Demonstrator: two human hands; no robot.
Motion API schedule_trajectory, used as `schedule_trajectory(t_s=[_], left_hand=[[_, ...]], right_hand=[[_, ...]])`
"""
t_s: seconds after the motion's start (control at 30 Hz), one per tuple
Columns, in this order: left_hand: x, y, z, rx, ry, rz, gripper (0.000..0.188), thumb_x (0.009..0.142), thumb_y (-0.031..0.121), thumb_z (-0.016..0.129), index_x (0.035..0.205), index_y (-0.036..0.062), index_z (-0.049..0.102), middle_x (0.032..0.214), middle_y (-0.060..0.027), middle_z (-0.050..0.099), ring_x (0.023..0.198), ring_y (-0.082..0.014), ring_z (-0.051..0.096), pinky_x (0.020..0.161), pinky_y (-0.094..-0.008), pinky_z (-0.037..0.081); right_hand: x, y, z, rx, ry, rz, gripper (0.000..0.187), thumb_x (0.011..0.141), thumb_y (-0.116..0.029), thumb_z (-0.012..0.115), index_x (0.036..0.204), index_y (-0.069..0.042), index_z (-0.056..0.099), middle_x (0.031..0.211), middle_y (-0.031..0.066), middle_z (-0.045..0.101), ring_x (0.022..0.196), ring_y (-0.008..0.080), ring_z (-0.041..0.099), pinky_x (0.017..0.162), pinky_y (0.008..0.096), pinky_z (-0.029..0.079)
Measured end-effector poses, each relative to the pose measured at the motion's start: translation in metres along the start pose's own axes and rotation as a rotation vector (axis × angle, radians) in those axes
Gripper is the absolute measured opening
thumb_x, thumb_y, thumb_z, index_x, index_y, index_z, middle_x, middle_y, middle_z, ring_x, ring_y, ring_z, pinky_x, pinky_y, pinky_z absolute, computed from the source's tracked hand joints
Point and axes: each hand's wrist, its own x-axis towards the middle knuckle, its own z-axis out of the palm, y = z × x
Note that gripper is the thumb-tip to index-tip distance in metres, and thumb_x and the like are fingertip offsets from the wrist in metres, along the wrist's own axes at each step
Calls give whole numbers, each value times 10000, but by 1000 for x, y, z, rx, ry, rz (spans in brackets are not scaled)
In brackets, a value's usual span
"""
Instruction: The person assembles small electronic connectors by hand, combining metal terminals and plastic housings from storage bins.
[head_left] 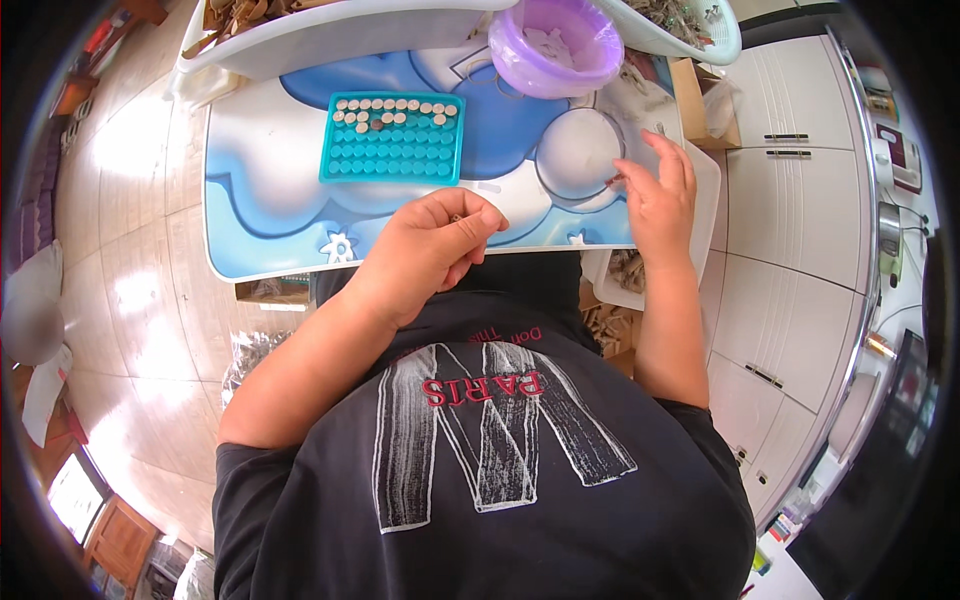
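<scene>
A teal tray [391,177] with rows of round spots lies on the blue and white cartoon-patterned table. Small pale round discs [401,105] fill its far row and part of the rows below; one disc [377,125] looks darker brown. Just in front of the tray, at the table's near edge, my left hand [425,240] is closed in a pinch. A bit of something small and brownish shows between its fingers, too covered to name. My right hand [662,200] is raised over the table's right side with thumb and fingers apart. A tiny dark reddish speck [612,181] shows by its thumb tip, unclear whether touched.
A purple bowl [510,72] with a clear liner and pale pieces stands at the back. White bins [350,35] line the far edge, one with brown pieces. A cardboard box [690,95] sits at the right, by white cabinets [790,210]. Beneath the table's right side is another bin [600,275].
</scene>
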Motion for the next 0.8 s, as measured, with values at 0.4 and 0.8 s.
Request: schedule_trajectory(t_s=[0.4, 0.8], left_hand=[[-10, 4, 7, 55, 106, 290, 225, 851, 145, 652, 1042, 35, 610, 787, 52, 537, 559, 3, 386, 455, -155, 283], [-10, -5, -20, -116, 112, 195, 209, 904, 219, 586, 948, 15, 609, 710, 38, 550, 478, -9, 351, 406, -169, 241]], right_hand=[[12, -111, -25, 1028, -287, 540, 101, 843, -53, 639, 882, 40, 639, 714, 27, 621, 612, 49, 537, 566, 200, 432], [22, -135, -7, 1003, -110, 253, 204, 721, -40, 719, 906, -35, 632, 732, 78, 640, 645, 204, 610, 576, 298, 464]])
